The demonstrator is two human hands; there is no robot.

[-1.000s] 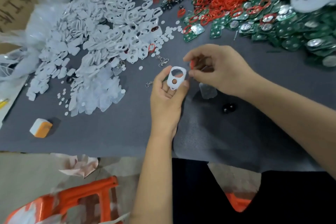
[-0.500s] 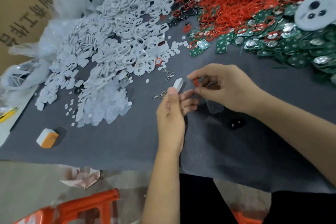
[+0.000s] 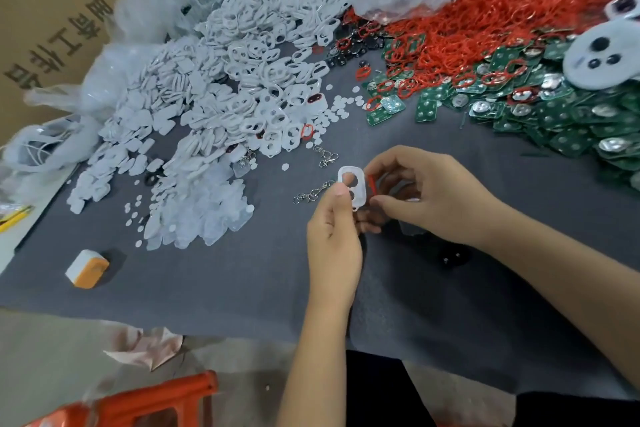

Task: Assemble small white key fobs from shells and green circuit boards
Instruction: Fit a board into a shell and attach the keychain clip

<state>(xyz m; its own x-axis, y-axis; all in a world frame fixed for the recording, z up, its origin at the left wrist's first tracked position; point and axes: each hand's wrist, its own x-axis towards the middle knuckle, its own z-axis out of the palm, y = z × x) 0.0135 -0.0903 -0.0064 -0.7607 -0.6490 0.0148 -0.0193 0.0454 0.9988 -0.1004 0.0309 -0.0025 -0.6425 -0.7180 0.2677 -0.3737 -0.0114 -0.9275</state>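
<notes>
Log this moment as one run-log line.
left hand: holds white shell upright | right hand: pinches red ring beside shell | ring: not yet seated | green boards: untouched in pile

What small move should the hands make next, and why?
Probably bring the red ring against the white shell and press it in. The left hand holds the shell upright with its two holes showing, and the right hand pinches the ring right beside it, apparently not yet seated.

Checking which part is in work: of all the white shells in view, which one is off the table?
The white shell pinched in the left hand, face toward the camera, beside the right hand. All the others lie in the white pile.
</notes>
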